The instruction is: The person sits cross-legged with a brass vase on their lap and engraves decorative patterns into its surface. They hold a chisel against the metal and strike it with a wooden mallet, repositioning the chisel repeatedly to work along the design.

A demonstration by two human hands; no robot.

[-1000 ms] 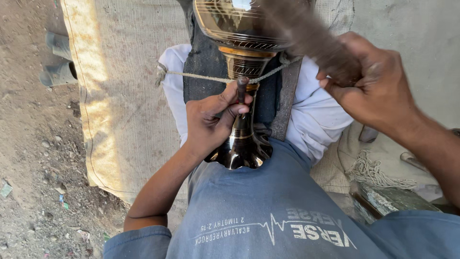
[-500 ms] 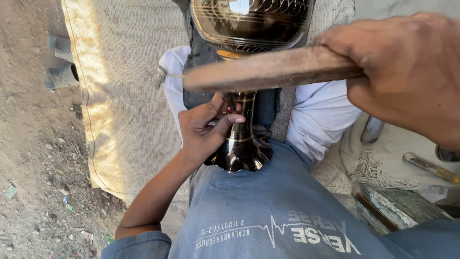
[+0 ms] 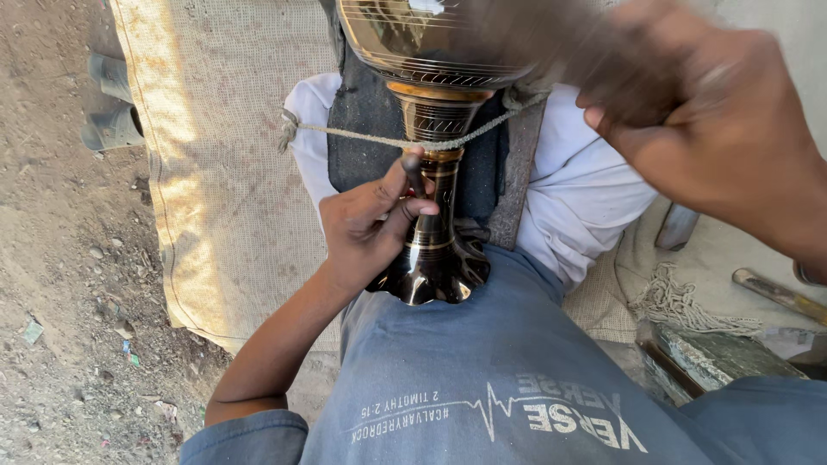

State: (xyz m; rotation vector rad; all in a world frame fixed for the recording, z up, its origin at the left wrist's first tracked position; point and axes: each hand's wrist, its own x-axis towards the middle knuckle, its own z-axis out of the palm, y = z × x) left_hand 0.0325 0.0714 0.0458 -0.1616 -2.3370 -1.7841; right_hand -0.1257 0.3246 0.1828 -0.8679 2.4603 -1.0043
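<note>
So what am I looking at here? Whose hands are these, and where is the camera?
The camera sits on a person's head and looks down, so both hands are that person's own. There is no machine. The person sits on a sack-cloth mat on dirt ground. A dark, shiny metal vase with gold bands lies against the lap, and a cord runs across its neck. The left hand pinches a small thin tool against the vase's stem. The right hand is raised and blurred; it seems to grip something, but the blur hides what. At right lie a tool with a yellowish handle and loose rope.
</note>
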